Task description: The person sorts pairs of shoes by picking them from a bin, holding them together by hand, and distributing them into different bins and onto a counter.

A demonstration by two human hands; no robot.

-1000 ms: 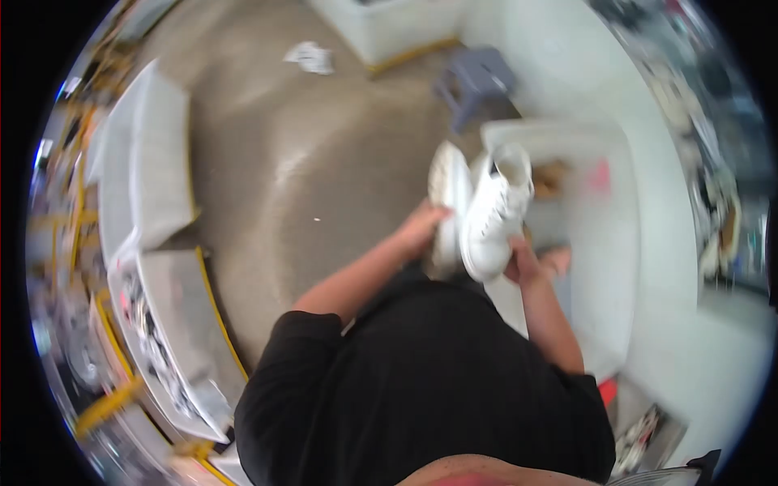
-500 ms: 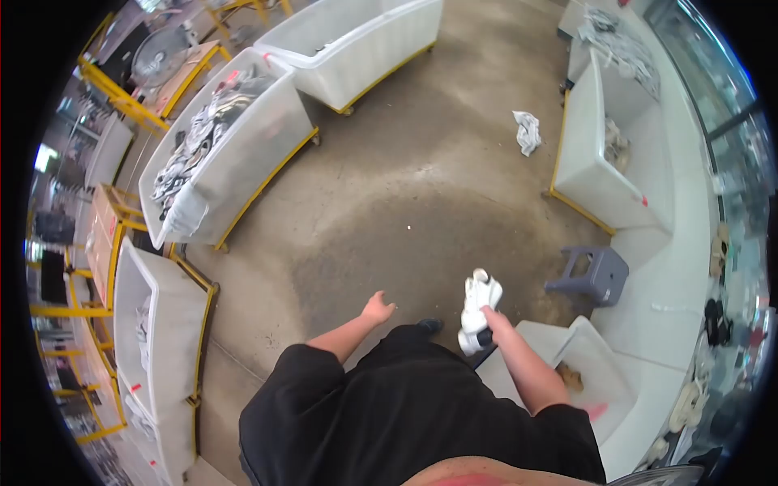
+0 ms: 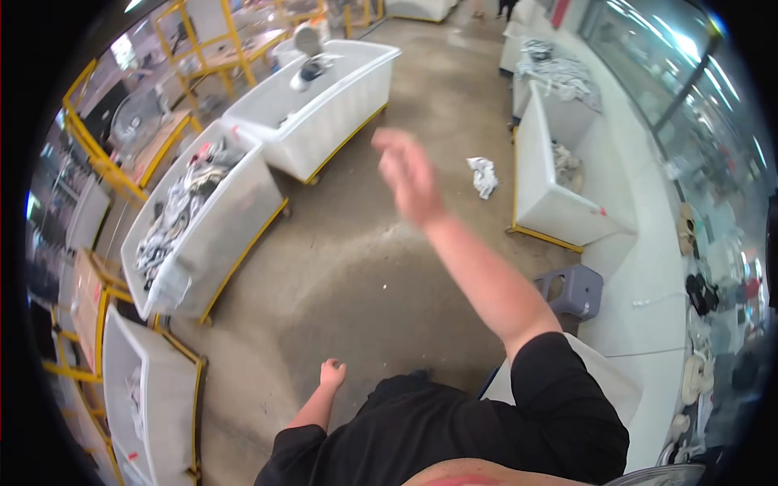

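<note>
My right hand (image 3: 409,174) is stretched far forward over the floor, blurred, with its fingers spread and nothing in them. Low at the left of my body hangs my left hand (image 3: 332,373), empty, its fingers loosely bent. Beyond my right hand, a white shoe with a dark opening (image 3: 308,74) shows over the far white bin (image 3: 348,91). Just above it in view is another pale shoe-like shape (image 3: 308,37). Whether either touches the bin cannot be made out.
A wheeled bin of shoes (image 3: 207,267) stands at the left, with another bin (image 3: 174,397) nearer. On the right are a bin (image 3: 543,198), a grey stool (image 3: 577,292) and a shelf of shoes (image 3: 697,377). A white cloth (image 3: 483,177) lies on the floor.
The white shoes have left my right hand, which has swung forward and opened. My left hand, earlier on the shoes, has dropped lower. The view has turned toward the far bins.
</note>
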